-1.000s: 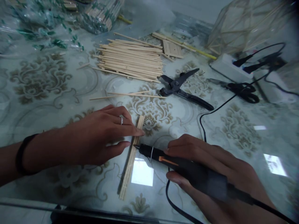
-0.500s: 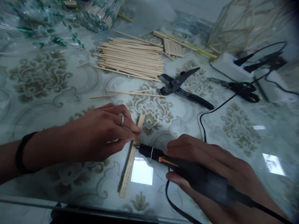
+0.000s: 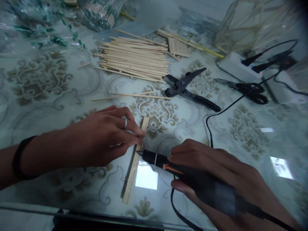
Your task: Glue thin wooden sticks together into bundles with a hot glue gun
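Holding the wooden strip (image 3: pixel 130 181) flat on the counter (image 3: pixel 48 118) with the left hand (image 3: pixel 103 136), with fingertips (image 3: pixel 140 130) gathered in a pinch on its far half. Gripping the corded black tool (image 3: pixel 199 183) in the right hand (image 3: pixel 238 175), with fingers and thumb closed along the body and the pointed tip (image 3: pixel 139 153) at the strip, just nearer than the left fingertips. Working on the near side of two loose sticks (image 3: pixel 141 95), the black cutters (image 3: pixel 181 84) and the pile of sticks (image 3: pixel 134 59), with scissors (image 3: pixel 244 87) and a white power strip (image 3: pixel 231 66) farther right.
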